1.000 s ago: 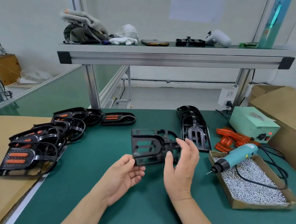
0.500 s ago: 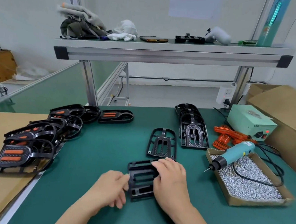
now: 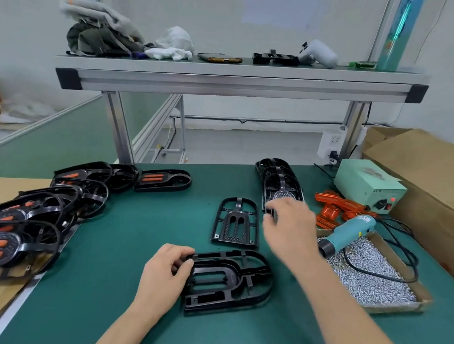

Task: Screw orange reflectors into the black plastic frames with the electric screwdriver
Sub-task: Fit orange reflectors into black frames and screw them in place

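1. The green mat (image 3: 135,246) of my workbench fills the foreground, under a metal shelf (image 3: 229,80) that carries rags, a phone and a few small tools.
2. My left hand (image 3: 164,274) grips the square end of a black frame (image 3: 229,280). The thumb is on top and the fingers are curled round the edge.
3. That frame lies flat on the mat right in front of me, with its rounded end pointing to my right.
4. A second frame (image 3: 236,222) lies just behind it, apart from it, with its rounded end pointing away from me.
5. My right hand (image 3: 289,227) is blurred above the near end of the stack of frames (image 3: 280,182). I cannot tell whether the fingers hold anything.
6. The orange reflectors (image 3: 336,207) sit in a loose heap right of the stack, in front of a pale green power box (image 3: 368,185).
7. The screwdriver (image 3: 347,233) rests tip-down across the far rim of a cardboard tray (image 3: 395,308) full of screws (image 3: 376,275).
8. Finished frames (image 3: 5,244) with orange strips fitted overlap in a row along my left, partly on brown cardboard.
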